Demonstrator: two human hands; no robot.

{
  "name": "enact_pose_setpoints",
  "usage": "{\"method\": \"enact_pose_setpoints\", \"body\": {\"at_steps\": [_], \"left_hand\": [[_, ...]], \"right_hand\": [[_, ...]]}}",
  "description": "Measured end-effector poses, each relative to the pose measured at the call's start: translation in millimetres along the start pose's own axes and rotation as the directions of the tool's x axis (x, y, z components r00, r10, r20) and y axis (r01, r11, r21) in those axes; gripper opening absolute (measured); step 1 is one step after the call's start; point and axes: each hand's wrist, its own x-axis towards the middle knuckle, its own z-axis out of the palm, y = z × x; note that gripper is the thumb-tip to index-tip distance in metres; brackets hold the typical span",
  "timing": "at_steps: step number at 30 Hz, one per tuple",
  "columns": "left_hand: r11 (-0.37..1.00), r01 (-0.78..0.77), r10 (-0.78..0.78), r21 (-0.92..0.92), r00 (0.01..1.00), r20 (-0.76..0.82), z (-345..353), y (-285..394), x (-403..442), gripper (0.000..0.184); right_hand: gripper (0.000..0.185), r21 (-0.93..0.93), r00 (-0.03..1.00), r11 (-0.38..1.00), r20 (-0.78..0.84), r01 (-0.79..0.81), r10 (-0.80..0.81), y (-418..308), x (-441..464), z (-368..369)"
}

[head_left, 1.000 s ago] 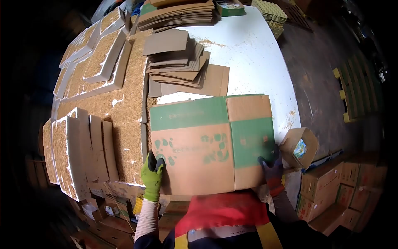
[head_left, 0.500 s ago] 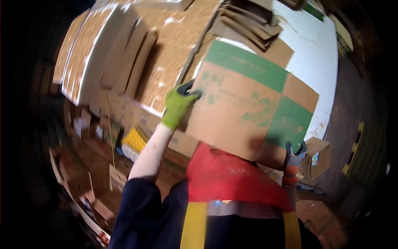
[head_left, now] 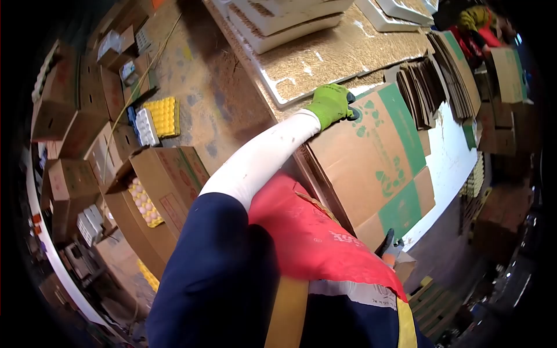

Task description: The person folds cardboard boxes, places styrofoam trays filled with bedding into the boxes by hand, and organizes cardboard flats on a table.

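Observation:
A flattened cardboard box (head_left: 362, 153) with green bands and green print lies in front of me, partly over the white tabletop (head_left: 449, 153). My left hand (head_left: 332, 106), in a lime-green glove with dark fingertips, is closed on its far left edge. At the near right corner, my right hand (head_left: 392, 250) wears a grey and orange glove. Its thumb lies along the cardboard's edge, and the other fingers are hidden beneath it. Beyond the box, several folded cardboard pieces (head_left: 419, 93) stand in a row.
White trays (head_left: 284, 23) of brown grainy material stand at the far side. On the left are open cartons (head_left: 165, 174), one with eggs (head_left: 144, 203), and a yellow egg tray (head_left: 162, 116). Another person (head_left: 484, 29) is at the far right. A pallet (head_left: 435, 307) lies below right.
My view has swung left, bringing more cartons and the eggs into sight. The flattened box is turned clockwise in view, still between both hands.

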Motion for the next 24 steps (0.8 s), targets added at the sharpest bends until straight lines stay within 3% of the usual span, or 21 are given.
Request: {"method": "enact_pose_setpoints", "body": {"at_steps": [2, 5, 7, 13, 15, 19, 20, 21, 23, 24], "left_hand": [[1.0, -0.006, 0.006, 0.028, 1.0, -0.01, 0.1, 0.2, 1.4, 0.055], [0.995, -0.008, 0.007, 0.095, 1.0, 0.019, -1.9, 0.4, 0.0, 0.06], [0.993, 0.003, -0.011, 0.116, 0.998, 0.066, -5.6, 4.4, -1.6, 0.058], [0.993, -0.066, 0.068, 0.101, 0.997, -0.02, -0.8, 0.1, -6.5, 0.049], [0.985, -0.139, 0.151, 0.105, 0.981, -0.125, 13.0, -11.6, -4.0, 0.051], [0.99, -0.142, 0.138, -0.019, 0.977, -0.161, 1.4, 0.2, -15.6, 0.052], [0.972, -0.233, 0.232, 0.027, 0.935, -0.268, 22.3, -19.7, -9.5, 0.053], [0.983, -0.186, 0.184, 0.005, 0.967, -0.174, 6.6, 2.6, -14.3, 0.047], [0.966, -0.222, 0.178, -0.134, 0.943, -0.282, 23.8, -10.1, -13.5, 0.049], [0.965, -0.191, 0.141, -0.179, 0.956, -0.259, 23.7, -5.0, -15.3, 0.049]], "right_hand": [[0.053, -0.035, 1.0, 0.999, 0.0, 0.018, -0.018, 1.5, 7.0, -0.7], [0.057, -0.138, 0.991, 0.982, -0.072, -0.125, 0.116, -28.6, -9.7, 4.2], [0.059, -0.122, 0.992, 0.985, -0.057, -0.121, 0.115, -20.9, -6.5, 3.1], [0.055, -0.072, 0.997, 0.994, -0.004, -0.077, 0.077, -15.8, -12.1, 1.4], [0.054, -0.023, 0.999, 0.999, -0.018, -0.043, 0.043, -9.8, -13.3, 3.1], [0.055, 0.128, 0.997, 0.989, -0.043, 0.075, -0.07, 31.1, -11.3, 4.3], [0.052, 0.109, 0.988, 0.985, -0.087, 0.133, -0.124, 26.3, -18.7, 8.3], [0.053, 0.071, 0.983, 0.989, -0.141, 0.127, -0.116, 33.2, -21.5, 12.3], [0.054, 0.325, 0.977, 0.937, -0.207, 0.126, -0.06, 2.8, -38.8, 23.0], [0.054, 0.347, 0.969, 0.931, -0.247, 0.11, -0.023, -11.1, -44.3, 22.4]]}}
